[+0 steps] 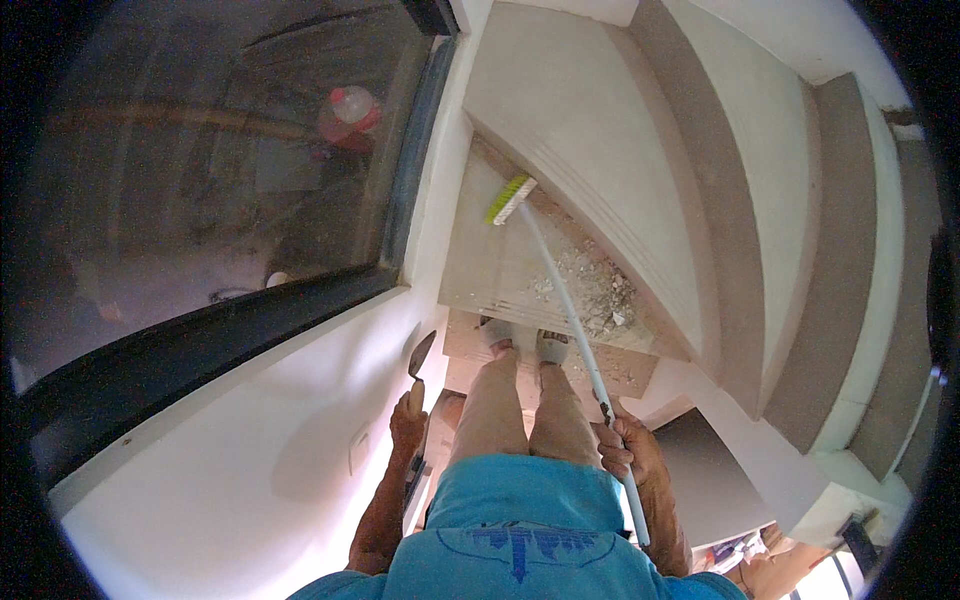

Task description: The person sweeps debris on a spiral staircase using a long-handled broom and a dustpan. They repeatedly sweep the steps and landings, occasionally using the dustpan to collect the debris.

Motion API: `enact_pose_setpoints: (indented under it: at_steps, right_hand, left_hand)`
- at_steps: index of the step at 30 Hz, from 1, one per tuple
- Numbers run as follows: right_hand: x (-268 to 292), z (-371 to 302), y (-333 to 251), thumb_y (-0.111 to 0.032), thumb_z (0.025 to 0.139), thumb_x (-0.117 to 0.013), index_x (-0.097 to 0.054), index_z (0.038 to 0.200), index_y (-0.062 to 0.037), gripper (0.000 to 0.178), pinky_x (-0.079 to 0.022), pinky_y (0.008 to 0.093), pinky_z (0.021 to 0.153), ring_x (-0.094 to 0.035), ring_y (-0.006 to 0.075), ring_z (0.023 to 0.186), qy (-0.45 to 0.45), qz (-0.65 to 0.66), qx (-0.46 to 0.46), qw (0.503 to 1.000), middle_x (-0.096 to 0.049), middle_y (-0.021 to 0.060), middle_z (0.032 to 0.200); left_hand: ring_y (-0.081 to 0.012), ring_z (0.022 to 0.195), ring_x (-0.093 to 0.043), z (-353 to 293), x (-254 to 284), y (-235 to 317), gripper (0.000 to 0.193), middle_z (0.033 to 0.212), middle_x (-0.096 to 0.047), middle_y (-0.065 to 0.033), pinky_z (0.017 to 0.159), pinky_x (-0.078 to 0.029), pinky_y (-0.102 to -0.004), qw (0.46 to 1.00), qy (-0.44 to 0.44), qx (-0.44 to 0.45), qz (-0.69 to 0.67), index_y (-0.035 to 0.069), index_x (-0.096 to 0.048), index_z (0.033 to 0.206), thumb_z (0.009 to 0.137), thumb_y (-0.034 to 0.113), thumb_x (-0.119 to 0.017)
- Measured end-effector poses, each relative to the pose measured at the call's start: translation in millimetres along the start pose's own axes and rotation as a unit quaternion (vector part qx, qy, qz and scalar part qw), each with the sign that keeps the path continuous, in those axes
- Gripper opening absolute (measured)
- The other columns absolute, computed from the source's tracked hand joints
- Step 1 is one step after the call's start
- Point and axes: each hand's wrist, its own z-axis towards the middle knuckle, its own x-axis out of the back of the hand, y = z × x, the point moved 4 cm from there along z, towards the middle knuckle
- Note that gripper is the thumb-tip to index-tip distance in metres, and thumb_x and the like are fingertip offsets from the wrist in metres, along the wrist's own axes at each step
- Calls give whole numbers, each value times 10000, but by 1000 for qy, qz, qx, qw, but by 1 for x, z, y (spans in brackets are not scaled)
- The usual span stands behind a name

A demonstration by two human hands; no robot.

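Note:
In my right hand (625, 445) is the long white handle of a broom (562, 285), the fingers wrapped round it near my hip. Its head, white with yellow-green bristles, rests on the landing by the far corner, left of a heap of pale rubble (602, 290). My left hand (408, 420), beside the white wall, is closed around the short handle of a trowel (422, 354), whose dark blade points up and away from me. The blade looks apart from the wall. Both my feet stand on the step just below the rubble.
Winding stairs (590, 130) rise to the right of the landing. At left, a dark-framed window (230, 160) with reflections sits above the white wall (250, 440). A grey panel (705, 480) lies below at right, with assorted items beyond it.

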Motion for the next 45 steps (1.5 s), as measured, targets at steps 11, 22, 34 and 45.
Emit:
enact_pose_setpoints:
  at_steps: [11,22,34,45]
  right_hand:
    - [40,60,-21,-203,819,-579,-441,1114,-92,344,-340,212,250,-390,60,355,-10,-59,-22,998,-465,18,613]
    - [6,79,-37,-178,839,-482,-315,1330,-122,522,-313,206,254,-342,57,329,84,-307,35,947,-444,15,561]
    - [13,9,-18,-203,837,-500,-319,1343,-169,538,-279,209,293,-300,63,372,179,-312,-264,895,-392,-18,560]
    - [-9,28,-52,-132,809,-418,-221,1381,-167,606,-351,202,314,-369,70,369,192,-492,-97,844,-419,0,540]
  left_hand:
    - [-354,998,-499,-2,-17,-21,613,1130,-489,-208,850,-420,-416,998,-12,2,-55,-35,-399,1191,664,120,-671]
    - [-351,999,-513,-9,-10,-17,599,1112,-516,-207,863,-419,-411,998,-24,15,-61,-25,-414,1197,666,116,-654]
    - [-332,940,-561,-24,-10,-37,562,1018,-581,-192,817,-435,-405,996,-73,54,9,18,-459,1170,654,123,-655]
    - [-349,934,-556,-50,-8,-62,553,999,-574,-218,781,-436,-438,967,-136,211,-49,41,-479,1153,648,160,-672]
